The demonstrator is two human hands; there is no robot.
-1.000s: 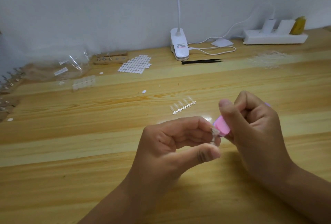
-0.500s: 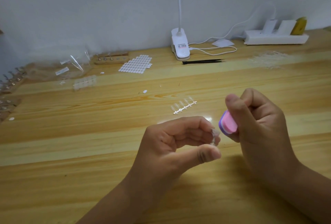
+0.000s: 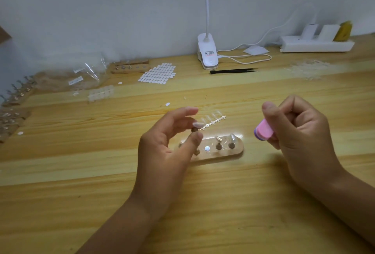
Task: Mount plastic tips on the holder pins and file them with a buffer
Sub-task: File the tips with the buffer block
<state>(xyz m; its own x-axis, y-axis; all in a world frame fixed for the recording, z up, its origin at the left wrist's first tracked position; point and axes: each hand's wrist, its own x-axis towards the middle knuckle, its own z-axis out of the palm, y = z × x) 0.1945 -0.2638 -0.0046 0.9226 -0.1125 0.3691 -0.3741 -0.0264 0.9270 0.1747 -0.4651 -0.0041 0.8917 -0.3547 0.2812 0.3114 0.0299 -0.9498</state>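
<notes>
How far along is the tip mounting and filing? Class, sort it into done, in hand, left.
Done: two tipped pins stand in the wooden holder; whether they are filed cannot be told. In hand: the left hand pinches a pin with a tip; the right hand grips the pink buffer, apart from it. Left: one bare socket and the strip of unmounted tips.

Muted, even light; crisp centre, smeared edges.
One small white glare patch shines on the pale yellow wooden bench (image 3: pixel 203 203) just past centre toward 3 o'clock. Faint, soft-edged shadows lie under the left hand (image 3: pixel 162 152) and right hand (image 3: pixel 300 138). The grey painted wall (image 3: pixel 101 10) and crinkled clear plastic bags (image 3: pixel 85 75) at 9 to 10 o'clock are smeared, and the bench's far edge bows from wide-angle distortion.
</notes>
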